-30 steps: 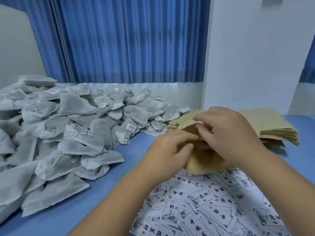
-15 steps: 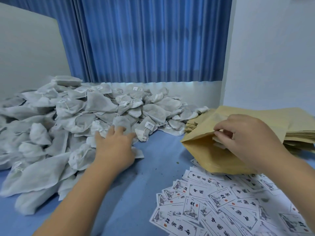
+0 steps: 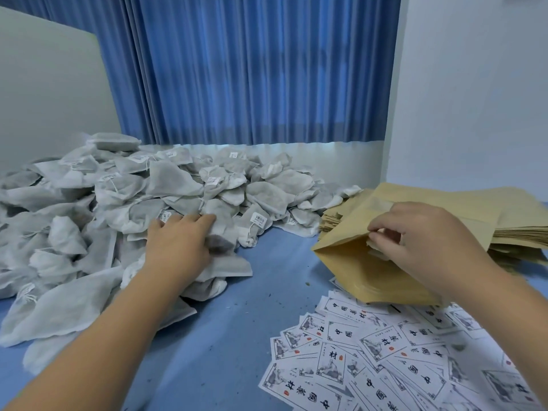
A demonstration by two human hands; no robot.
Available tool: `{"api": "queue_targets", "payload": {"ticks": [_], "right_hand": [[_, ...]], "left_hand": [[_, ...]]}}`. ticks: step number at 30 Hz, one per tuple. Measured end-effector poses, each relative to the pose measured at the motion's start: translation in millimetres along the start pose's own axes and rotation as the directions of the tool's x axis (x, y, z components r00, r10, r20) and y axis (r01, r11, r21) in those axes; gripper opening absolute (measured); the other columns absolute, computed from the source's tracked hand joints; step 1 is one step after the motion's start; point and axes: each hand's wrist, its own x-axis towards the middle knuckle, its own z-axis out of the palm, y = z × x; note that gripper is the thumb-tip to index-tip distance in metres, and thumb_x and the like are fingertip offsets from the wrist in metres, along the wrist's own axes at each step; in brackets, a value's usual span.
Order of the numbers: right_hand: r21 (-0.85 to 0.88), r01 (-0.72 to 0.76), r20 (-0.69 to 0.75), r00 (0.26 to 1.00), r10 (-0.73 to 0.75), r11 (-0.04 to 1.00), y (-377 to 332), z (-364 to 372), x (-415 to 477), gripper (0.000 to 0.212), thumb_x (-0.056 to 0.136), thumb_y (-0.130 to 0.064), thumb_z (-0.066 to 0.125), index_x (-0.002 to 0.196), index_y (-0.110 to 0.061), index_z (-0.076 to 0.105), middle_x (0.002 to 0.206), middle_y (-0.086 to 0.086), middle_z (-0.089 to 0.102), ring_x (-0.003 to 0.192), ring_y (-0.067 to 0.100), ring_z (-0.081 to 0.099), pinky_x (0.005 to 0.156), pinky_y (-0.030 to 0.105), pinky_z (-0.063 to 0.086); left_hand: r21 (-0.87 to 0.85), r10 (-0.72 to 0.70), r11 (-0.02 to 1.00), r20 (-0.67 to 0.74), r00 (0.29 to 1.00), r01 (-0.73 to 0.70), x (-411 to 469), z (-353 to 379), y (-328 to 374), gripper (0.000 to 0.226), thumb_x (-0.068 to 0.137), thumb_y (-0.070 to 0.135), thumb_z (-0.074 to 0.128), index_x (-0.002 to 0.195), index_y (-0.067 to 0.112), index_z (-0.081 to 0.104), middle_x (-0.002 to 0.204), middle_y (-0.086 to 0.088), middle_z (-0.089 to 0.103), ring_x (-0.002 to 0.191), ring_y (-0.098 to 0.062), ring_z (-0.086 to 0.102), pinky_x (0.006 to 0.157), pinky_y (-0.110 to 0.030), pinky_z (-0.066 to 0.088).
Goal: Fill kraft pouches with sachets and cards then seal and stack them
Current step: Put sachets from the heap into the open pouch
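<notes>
Brown paper pouch [image 3: 350, 262] rests on the counter [image 3: 237, 321] against the cards [image 3: 370, 351], its mouth pinched open by the right hand [image 3: 424, 241]. The left hand [image 3: 178, 244] curls round a sachet [image 3: 221, 235] on the heap [image 3: 89, 209]. Filling seems underway; sealing and stacking remain.

the sachets [image 3: 166, 185] under your left hand [image 3: 178, 241] look like thin non-woven cloth, matt and faintly fuzzy, with small paper tags on string. the kraft pouch [image 3: 350, 262] in your right hand [image 3: 415, 232] is matt brown paper, lightly creased, like the stack of pouches [image 3: 519, 212] behind it. the cards [image 3: 382, 345] are smooth white paper printed in black and red. the table [image 3: 237, 336] top is smooth, dull blue; the curtain [image 3: 252, 69] is pleated blue cloth.
</notes>
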Motion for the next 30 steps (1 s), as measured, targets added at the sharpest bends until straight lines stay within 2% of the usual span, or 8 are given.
{"api": "queue_targets", "payload": {"ticks": [6, 12, 15, 19, 22, 25, 28, 30], "right_hand": [[0.03, -0.037, -0.003, 0.999, 0.037, 0.999, 2.3, -5.2, 0.5, 0.007, 0.085, -0.025, 0.067, 0.085, -0.026, 0.073, 0.073, -0.011, 0.056, 0.077, 0.012, 0.051, 0.067, 0.033, 0.045], [0.099, -0.056, -0.028, 0.998, 0.059, 0.994, 6.5, -12.3, 2.8, 0.006, 0.084, -0.024, 0.068, 0.084, -0.025, 0.074, 0.073, -0.012, 0.059, 0.077, 0.011, 0.053, 0.07, 0.037, 0.048], [0.157, -0.074, -0.054, 0.995, 0.083, 0.985, 9.2, -13.8, 5.1, 0.007, 0.083, -0.022, 0.068, 0.08, -0.026, 0.073, 0.072, -0.012, 0.06, 0.075, 0.011, 0.055, 0.07, 0.037, 0.049], [0.208, -0.09, -0.096, 0.989, 0.112, 0.974, 12.7, -14.7, 7.6, 0.008, 0.082, -0.021, 0.07, 0.081, -0.028, 0.074, 0.07, -0.012, 0.06, 0.073, 0.009, 0.055, 0.07, 0.034, 0.048], [0.225, -0.102, -0.1, 0.987, 0.127, 0.969, 13.3, -15.8, 8.3, 0.009, 0.082, -0.022, 0.069, 0.082, -0.029, 0.074, 0.071, -0.01, 0.06, 0.073, 0.008, 0.055, 0.07, 0.034, 0.048], [0.223, -0.093, -0.111, 0.987, 0.12, 0.97, 11.1, -16.8, 9.2, 0.009, 0.082, -0.02, 0.068, 0.078, -0.027, 0.072, 0.071, -0.008, 0.06, 0.074, 0.012, 0.056, 0.072, 0.036, 0.049], [0.216, -0.073, -0.14, 0.985, 0.104, 0.974, 8.9, -18.2, 10.1, 0.009, 0.082, -0.02, 0.067, 0.076, -0.025, 0.071, 0.07, -0.008, 0.059, 0.074, 0.012, 0.055, 0.071, 0.036, 0.048], [0.211, -0.076, -0.141, 0.984, 0.107, 0.975, 9.4, -19.7, 10.5, 0.01, 0.083, -0.02, 0.066, 0.074, -0.024, 0.07, 0.07, -0.009, 0.058, 0.074, 0.013, 0.054, 0.071, 0.036, 0.048]], "left_hand": [[-0.351, 0.135, 0.889, -0.413, 0.901, -0.294, -17.8, -29.8, 50.6, 0.044, 0.08, 0.02, 0.062, 0.123, 0.013, 0.062, 0.115, -0.004, 0.067, 0.109, -0.026, 0.061, 0.091, -0.044, 0.04], [-0.465, 0.363, 0.678, -0.462, 0.809, -0.569, -47.4, -44.1, 112.2, 0.041, 0.085, 0.025, 0.054, 0.123, 0.009, 0.061, 0.133, -0.008, 0.057, 0.114, -0.023, 0.056, 0.093, -0.035, 0.042], [-0.478, 0.461, 0.616, -0.424, 0.779, -0.626, -55.3, -49.7, 129.1, 0.045, 0.086, 0.028, 0.046, 0.127, 0.011, 0.058, 0.127, -0.003, 0.059, 0.099, -0.023, 0.063, 0.075, -0.034, 0.054], [-0.466, 0.452, 0.647, -0.403, 0.796, -0.603, -59.6, -55.7, 148.6, 0.047, 0.083, 0.025, 0.061, 0.128, 0.012, 0.059, 0.117, -0.005, 0.061, 0.074, -0.025, 0.062, 0.052, -0.033, 0.051], [-0.389, 0.422, 0.73, -0.39, 0.818, -0.562, -58.9, -60.1, 168.6, 0.05, 0.069, 0.024, 0.075, 0.116, 0.011, 0.065, 0.103, -0.009, 0.063, 0.073, -0.026, 0.062, 0.045, -0.032, 0.048], [-0.311, 0.394, 0.776, -0.44, 0.807, -0.548, -53.8, -63.8, 188.9, 0.035, 0.062, 0.023, 0.076, 0.093, 0.011, 0.068, 0.084, -0.006, 0.061, 0.07, -0.026, 0.058, 0.05, -0.032, 0.043], [-0.233, 0.421, 0.756, -0.542, 0.727, -0.612, -49.4, -62.3, 206.9, 0.012, 0.063, 0.018, 0.071, 0.072, 0.013, 0.064, 0.071, -0.005, 0.06, 0.07, -0.028, 0.056, 0.061, -0.036, 0.044], [-0.209, 0.482, 0.724, -0.529, 0.699, -0.657, -44.9, -60.5, 216.8, 0.01, 0.06, 0.017, 0.075, 0.064, 0.018, 0.067, 0.062, -0.002, 0.057, 0.066, -0.025, 0.055, 0.057, -0.032, 0.038]]}}
